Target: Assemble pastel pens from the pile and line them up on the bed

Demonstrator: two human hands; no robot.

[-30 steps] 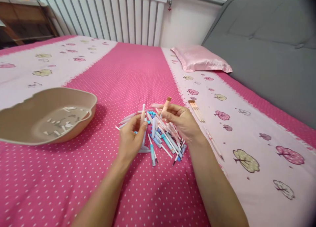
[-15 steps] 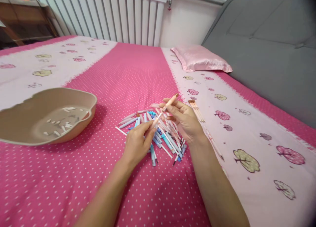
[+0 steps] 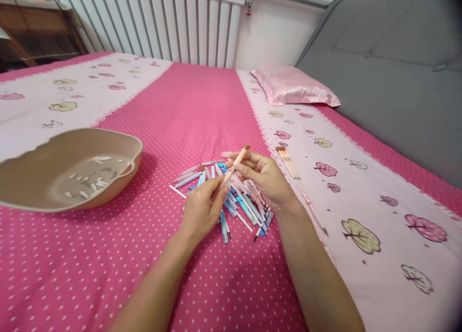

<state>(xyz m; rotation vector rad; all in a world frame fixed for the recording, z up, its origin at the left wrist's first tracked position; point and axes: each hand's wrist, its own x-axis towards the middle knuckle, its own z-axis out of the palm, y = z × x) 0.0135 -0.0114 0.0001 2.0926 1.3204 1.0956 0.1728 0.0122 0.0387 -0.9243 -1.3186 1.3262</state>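
Over a pile of pen parts [image 3: 249, 204], both hands grip a pale peach pen [image 3: 239, 158] with a brown end. My left hand [image 3: 204, 207] pinches its lower part between thumb and fingers. My right hand [image 3: 265, 178] closes on its upper barrel. The two sections meet between the hands; whether they are fully joined I cannot tell. Blue, pink and white barrels and thin refills make up the pile. Right of my right hand lie several peach pens [image 3: 288, 162] with brown ends, side by side, and a whitish-pink pen [image 3: 314, 210] with a dark tip.
A beige basin [image 3: 119, 190] with small white pieces in it stands at the left on the pink dotted bedspread [image 3: 151, 274]. A pink pillow [image 3: 294, 85] rests near the grey headboard [image 3: 390, 57]. A white radiator [image 3: 173, 24] is behind the bed.
My right hand has moved down and left, bringing the brown-ended barrel towards my left hand. The white refill that showed between the hands is now covered.
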